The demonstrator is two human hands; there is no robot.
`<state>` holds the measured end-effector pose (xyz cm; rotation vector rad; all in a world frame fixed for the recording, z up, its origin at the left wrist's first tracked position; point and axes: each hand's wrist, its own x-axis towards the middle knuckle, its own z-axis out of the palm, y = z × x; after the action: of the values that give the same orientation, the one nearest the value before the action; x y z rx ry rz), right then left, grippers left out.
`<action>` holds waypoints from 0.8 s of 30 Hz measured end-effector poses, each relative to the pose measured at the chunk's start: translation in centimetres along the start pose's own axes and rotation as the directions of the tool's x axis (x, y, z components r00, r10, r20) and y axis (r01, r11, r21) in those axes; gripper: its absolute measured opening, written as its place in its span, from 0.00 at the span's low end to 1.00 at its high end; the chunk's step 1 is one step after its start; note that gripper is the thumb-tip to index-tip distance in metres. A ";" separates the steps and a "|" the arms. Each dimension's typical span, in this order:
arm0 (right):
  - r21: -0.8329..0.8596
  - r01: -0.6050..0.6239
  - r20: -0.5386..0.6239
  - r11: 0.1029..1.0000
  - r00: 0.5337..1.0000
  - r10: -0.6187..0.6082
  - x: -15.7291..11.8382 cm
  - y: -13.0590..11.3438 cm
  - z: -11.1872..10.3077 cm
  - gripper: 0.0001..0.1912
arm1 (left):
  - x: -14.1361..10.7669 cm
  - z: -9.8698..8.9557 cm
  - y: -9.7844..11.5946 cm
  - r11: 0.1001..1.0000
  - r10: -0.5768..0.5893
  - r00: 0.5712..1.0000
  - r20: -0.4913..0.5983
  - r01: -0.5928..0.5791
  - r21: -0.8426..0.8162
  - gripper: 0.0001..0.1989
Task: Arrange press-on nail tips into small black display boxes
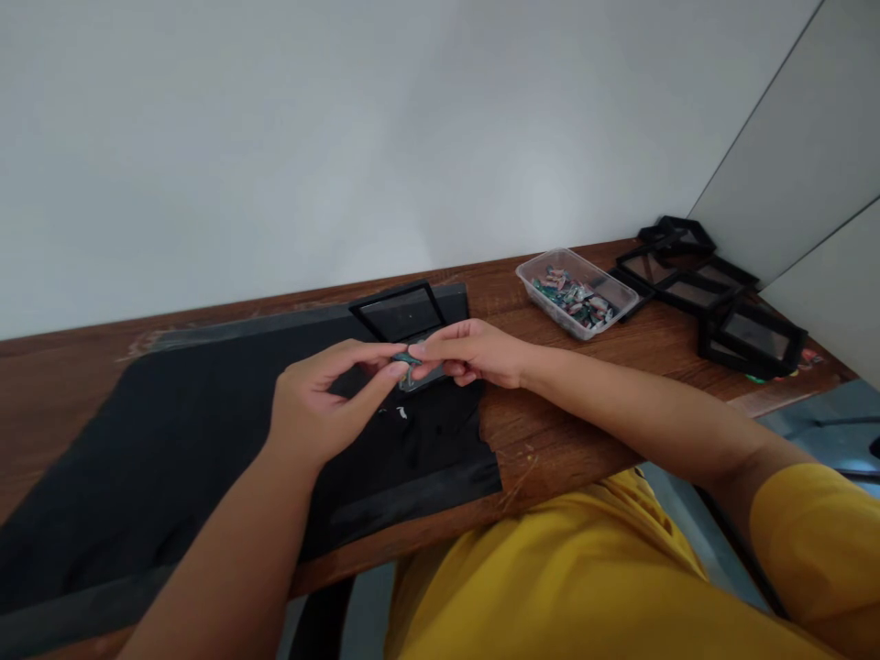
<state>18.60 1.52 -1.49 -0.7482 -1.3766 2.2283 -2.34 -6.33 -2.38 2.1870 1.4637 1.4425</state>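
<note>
Between my two hands is a small dark green, elongated piece (407,358); its exact kind is too small to make out. My left hand (330,394) pinches it between thumb and fingertips. From the other side, my right hand (474,353) meets it with thumb and index finger closed, the other fingers curled. Beneath and behind the hands stands an open black-framed case (399,312) with a clear window in its raised lid; my right hand partly covers its lower half. A small white scrap (402,412) lies on the black mat (226,431) just below the fingers.
A clear plastic tub (577,293) of small multicoloured pieces stands right of the mat. Several black-framed cases (694,284) are piled at the far right, near the wall (344,137). The wooden table's (550,440) front edge runs close to my body.
</note>
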 end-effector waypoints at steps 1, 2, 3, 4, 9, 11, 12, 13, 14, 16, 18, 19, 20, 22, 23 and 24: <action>0.000 0.000 0.001 1.000 1.000 0.000 0.0 0.0 0.0 0.14 | 0.0 0.0 0.0 1.000 -0.015 1.000 -0.005 0.015 -0.006 0.07; 0.001 -0.001 0.003 1.000 1.000 0.001 0.0 0.0 -0.1 0.14 | 0.0 0.1 0.0 1.000 -0.028 1.000 -0.014 0.028 -0.013 0.07; 0.002 0.000 0.006 1.000 1.000 0.000 0.0 -0.1 -0.1 0.14 | 0.0 0.1 0.0 0.999 -0.039 0.999 -0.023 0.039 -0.022 0.07; 0.004 0.002 0.009 1.000 1.000 -0.002 0.0 -0.1 -0.1 0.14 | 0.0 0.1 0.0 0.998 -0.051 0.998 -0.031 0.050 -0.031 0.07; 0.015 0.007 0.025 1.000 1.000 -0.008 -0.1 -0.2 -0.2 0.12 | 0.0 0.2 0.0 0.988 -0.118 0.992 -0.038 0.114 -0.108 0.06; 0.008 0.017 0.006 1.000 1.000 -0.017 0.0 -0.4 -0.3 0.11 | 0.1 0.3 0.1 0.981 -0.143 0.989 -0.037 0.136 -0.140 0.05; -0.004 0.029 -0.007 1.000 1.000 -0.029 0.0 -0.5 -0.4 0.11 | 0.1 0.3 0.1 0.977 -0.156 0.987 -0.042 0.148 -0.150 0.05; -0.025 0.048 -0.019 0.999 0.999 -0.048 0.1 -0.6 -0.5 0.10 | 0.1 0.4 0.0 0.974 -0.170 0.984 -0.052 0.160 -0.159 0.05; -0.060 0.073 -0.031 0.996 0.997 -0.075 0.2 -0.7 -0.6 0.10 | 0.1 0.4 0.0 0.971 -0.187 0.980 -0.065 0.174 -0.164 0.06; -0.191 0.144 -0.059 0.971 0.986 -0.157 0.3 -0.9 -1.0 0.09 | 0.2 0.4 -0.2 0.966 -0.215 0.973 -0.088 0.198 -0.167 0.08; -0.408 0.225 -0.091 0.885 0.954 -0.285 0.3 -1.1 -1.4 0.10 | 0.1 0.4 -0.5 0.964 -0.230 0.968 -0.100 0.213 -0.159 0.09; -0.541 0.254 -0.099 0.802 0.927 -0.361 0.1 -1.1 -1.6 0.10 | 0.1 0.4 -0.7 0.964 -0.234 0.966 -0.105 0.217 -0.154 0.09; -0.673 0.265 -0.094 0.690 0.895 -0.436 -0.1 -1.2 -1.6 0.10 | 0.1 0.3 -0.8 0.964 -0.237 0.965 -0.113 0.219 -0.152 0.09; -0.878 0.234 -0.035 0.418 0.840 -0.542 -0.8 -1.3 -1.7 0.08 | 0.1 0.3 -1.0 0.962 -0.241 0.961 -0.138 0.219 -0.161 0.09; -0.933 0.208 0.008 0.293 0.828 -0.560 -1.1 -1.3 -1.7 0.08 | 0.1 0.2 -1.1 0.962 -0.241 0.958 -0.155 0.214 -0.172 0.09; -0.963 0.185 0.045 0.196 0.827 -0.560 -1.3 -1.3 -1.6 0.08 | 0.1 0.2 -1.1 0.961 -0.240 0.955 -0.173 0.209 -0.183 0.09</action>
<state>20.74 2.37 -0.61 -0.8890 -2.3492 0.5975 -2.91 -5.62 -3.11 1.7623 1.5353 1.6647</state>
